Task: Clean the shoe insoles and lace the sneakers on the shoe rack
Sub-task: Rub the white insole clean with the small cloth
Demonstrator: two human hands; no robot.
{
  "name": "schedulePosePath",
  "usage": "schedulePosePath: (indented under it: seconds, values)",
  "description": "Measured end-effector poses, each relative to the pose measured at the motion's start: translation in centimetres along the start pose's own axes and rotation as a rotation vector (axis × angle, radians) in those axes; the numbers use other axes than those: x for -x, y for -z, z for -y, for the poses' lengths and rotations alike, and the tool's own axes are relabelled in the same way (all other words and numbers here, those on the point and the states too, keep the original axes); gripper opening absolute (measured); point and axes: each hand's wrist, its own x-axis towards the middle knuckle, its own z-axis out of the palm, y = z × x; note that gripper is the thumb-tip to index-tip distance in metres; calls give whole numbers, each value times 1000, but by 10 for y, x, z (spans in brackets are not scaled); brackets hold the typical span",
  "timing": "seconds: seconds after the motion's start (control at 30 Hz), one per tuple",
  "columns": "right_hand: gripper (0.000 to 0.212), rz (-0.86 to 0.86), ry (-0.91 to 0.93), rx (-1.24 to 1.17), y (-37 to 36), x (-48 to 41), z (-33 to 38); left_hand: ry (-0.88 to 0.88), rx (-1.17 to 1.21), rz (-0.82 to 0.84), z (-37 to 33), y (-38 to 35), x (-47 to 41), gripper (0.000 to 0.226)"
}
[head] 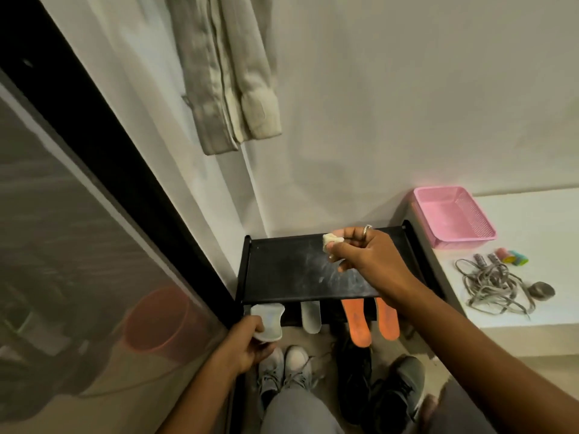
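A black shoe rack (pixel 291 264) stands against the wall, its top shelf smeared with pale streaks. My right hand (pixel 366 255) hovers over the shelf, pinching a small pale cloth (pixel 331 240). My left hand (pixel 247 346) grips a white insole (pixel 268 319) at the rack's front left edge. A second white insole (pixel 310 316) and two orange insoles (pixel 357 322) (pixel 388 319) stick out from under the top shelf. On the floor below stand grey-white sneakers (pixel 283 368) and dark sneakers (pixel 398 383).
A white ledge (pixel 532 220) on the right carries a pink basket (pixel 454 216), tangled grey laces (pixel 492 285) and small coloured rolls (pixel 513 256). A pale coat (pixel 225 73) hangs on the wall. A dark-framed glass door (pixel 94 214) runs along the left.
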Motion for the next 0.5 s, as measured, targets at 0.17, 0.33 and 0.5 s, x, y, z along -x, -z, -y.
schedulePosePath:
  seconds: [0.17,0.33,0.5]
  values:
    - [14,70,99,106,-3,40,60,-112,-53,111,-13,4,98,27]
    - [16,156,263,257,-3,83,114,-325,-26,229,-42,-29,193,47]
    - [11,114,432,420,8,123,165,-644,69,421,-64,-77,292,44]
